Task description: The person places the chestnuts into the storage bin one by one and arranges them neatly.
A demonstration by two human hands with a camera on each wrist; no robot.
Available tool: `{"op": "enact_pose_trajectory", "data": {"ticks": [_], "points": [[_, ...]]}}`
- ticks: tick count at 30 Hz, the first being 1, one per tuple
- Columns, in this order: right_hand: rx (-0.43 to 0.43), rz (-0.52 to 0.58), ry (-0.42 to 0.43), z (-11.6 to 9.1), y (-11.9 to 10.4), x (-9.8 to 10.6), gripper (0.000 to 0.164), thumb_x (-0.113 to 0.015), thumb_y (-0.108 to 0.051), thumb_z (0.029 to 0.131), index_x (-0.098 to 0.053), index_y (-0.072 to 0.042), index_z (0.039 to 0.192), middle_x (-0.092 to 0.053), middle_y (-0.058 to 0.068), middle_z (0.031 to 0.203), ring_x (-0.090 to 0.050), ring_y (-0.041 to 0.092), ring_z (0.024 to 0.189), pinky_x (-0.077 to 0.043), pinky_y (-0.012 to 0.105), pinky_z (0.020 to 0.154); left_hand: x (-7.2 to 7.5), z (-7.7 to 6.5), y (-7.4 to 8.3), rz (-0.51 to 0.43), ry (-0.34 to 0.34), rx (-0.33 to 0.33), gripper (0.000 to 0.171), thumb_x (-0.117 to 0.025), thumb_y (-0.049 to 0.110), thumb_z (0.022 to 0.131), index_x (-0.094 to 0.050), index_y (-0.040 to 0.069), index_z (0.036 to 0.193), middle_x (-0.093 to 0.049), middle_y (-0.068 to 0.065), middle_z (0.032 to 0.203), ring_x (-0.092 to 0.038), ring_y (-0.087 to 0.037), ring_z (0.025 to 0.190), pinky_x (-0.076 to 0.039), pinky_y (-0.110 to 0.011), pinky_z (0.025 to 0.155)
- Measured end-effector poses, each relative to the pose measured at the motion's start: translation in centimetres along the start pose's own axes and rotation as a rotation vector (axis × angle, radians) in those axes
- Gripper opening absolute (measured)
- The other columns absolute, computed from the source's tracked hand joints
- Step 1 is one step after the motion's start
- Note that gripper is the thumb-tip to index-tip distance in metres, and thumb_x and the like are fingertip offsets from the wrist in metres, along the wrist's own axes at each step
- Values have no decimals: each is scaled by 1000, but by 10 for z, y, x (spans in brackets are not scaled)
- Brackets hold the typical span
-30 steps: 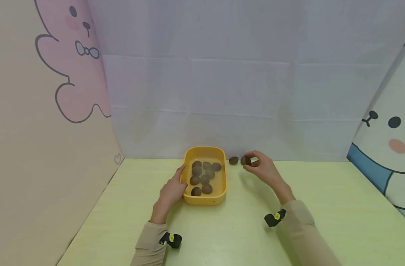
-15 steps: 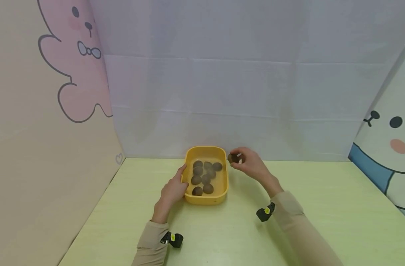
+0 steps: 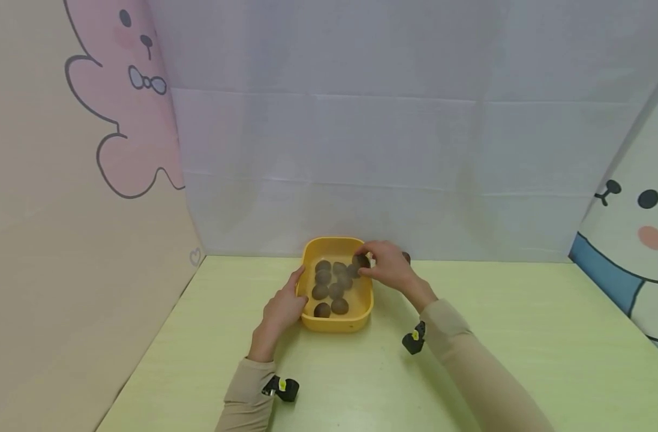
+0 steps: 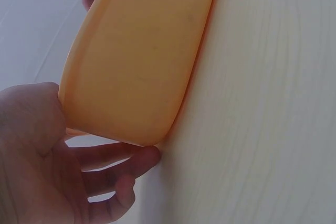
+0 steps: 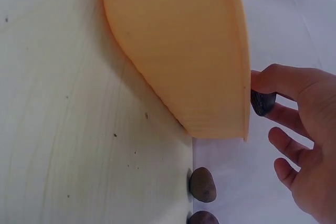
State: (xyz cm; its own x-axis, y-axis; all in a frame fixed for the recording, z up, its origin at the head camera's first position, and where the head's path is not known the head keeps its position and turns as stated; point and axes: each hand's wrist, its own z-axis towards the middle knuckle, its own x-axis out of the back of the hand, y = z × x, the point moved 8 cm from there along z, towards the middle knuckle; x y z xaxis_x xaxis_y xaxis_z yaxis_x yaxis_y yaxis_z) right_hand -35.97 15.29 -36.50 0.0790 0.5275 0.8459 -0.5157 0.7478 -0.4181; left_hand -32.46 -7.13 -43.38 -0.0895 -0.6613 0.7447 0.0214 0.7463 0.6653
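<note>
A yellow plastic bin (image 3: 336, 325) stands at the back of the table, several dark brown, stone-like lumps (image 3: 339, 306) lying on its floor. My left hand (image 3: 282, 307) grips the bin's left side, thumb at the rim; in the left wrist view its other fingers reach along the outer wall. Over the bin's back right rim, my right hand (image 3: 389, 264) pinches one dark stone (image 5: 262, 103) between thumb and fingers. Beyond that rim, two more stones rest on the table by the back sheet, a brown stone (image 5: 202, 184) and a reddish one (image 5: 203, 217). The right hand mostly hides them in the head view.
A white sheet (image 3: 329, 150) hangs right behind the bin along the table's back edge. Side panels with cartoon animals stand left and right. The pale yellow-green table (image 3: 496, 312) extends to both sides and in front of the bin.
Carrying the stone, my right hand has moved left from the table beside the bin to above its right rim. My left hand keeps its hold on the bin.
</note>
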Motion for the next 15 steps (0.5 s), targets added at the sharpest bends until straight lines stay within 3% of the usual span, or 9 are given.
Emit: {"op": "enact_pose_trajectory", "data": {"ticks": [4,7,15], "points": [[-40,-53,-59,3,5,-11,36,-80,-18,79,-71,-9,112,-71,8,111,-60,31,105,-39,47,96,0,0,1,4,2,2,68,-52,20,92,-31,29,156,-65,-16,94,-48,-21,57,-34,-32,52],[-67,-69,-91,3,8,-16,36,-80,-19,77,-72,-11,111,-71,5,109,-57,28,100,-39,45,92,-1,1,2,1,3,-3,68,-53,20,92,-32,29,156,-64,-16,90,-46,-21,55,-34,-32,51],[-115,-96,-164,3,8,-26,35,-79,-19,74,-73,-17,109,-72,1,103,-49,27,94,-35,47,87,0,0,0,5,3,10,68,-53,20,92,-31,31,156,-66,-19,107,-49,-22,58,-35,-33,52]]}}
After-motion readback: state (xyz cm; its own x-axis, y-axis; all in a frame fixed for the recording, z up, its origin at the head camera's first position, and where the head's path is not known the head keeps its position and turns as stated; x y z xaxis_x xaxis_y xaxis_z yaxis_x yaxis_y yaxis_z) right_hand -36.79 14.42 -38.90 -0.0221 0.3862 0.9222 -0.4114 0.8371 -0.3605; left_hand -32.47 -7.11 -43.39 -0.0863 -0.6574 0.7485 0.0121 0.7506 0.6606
